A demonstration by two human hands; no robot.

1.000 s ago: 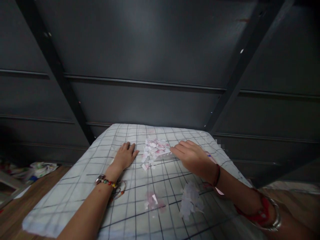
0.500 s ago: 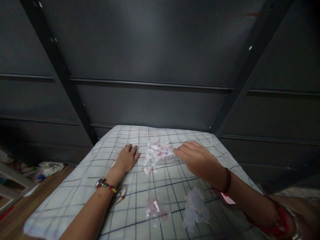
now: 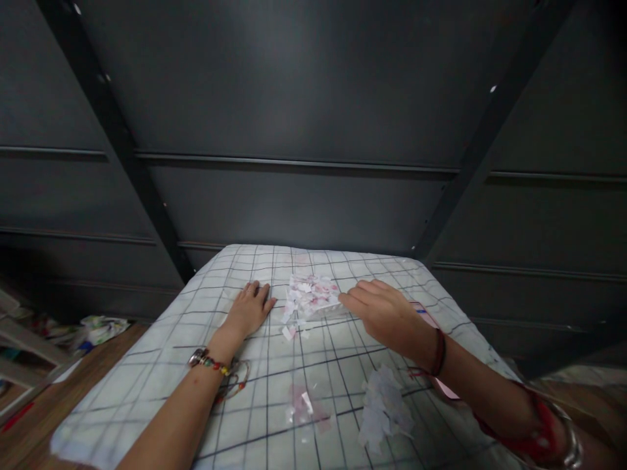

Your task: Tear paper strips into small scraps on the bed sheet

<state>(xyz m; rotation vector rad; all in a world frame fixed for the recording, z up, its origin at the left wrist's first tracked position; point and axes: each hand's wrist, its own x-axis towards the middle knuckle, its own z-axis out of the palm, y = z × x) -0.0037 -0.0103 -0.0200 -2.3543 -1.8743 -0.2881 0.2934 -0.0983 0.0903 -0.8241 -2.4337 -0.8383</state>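
My left hand (image 3: 248,309) lies flat on the checked cloth (image 3: 274,385), fingers spread, left of a pile of white and pink paper scraps (image 3: 313,292). It holds nothing. A transparent plastic sheet or bag (image 3: 326,311) is partly visible under the scraps. At its right end, my right hand (image 3: 385,313) is closed, fingertips pinched on the plastic's edge; the exact grip is hidden. Closer to me lie a small clear packet with pinkish bits (image 3: 306,406) and a heap of pale scraps (image 3: 385,410).
Beneath my right forearm a pink phone-like object (image 3: 447,388) shows in part. A dark panelled wall (image 3: 304,209) rises behind the cloth-covered surface. On the floor at left lie a patterned plastic bag (image 3: 102,329) and a pale wooden frame (image 3: 34,336).
My right hand has shifted very slightly toward the left, and more of the pink object beneath it shows. My left hand stays in place.
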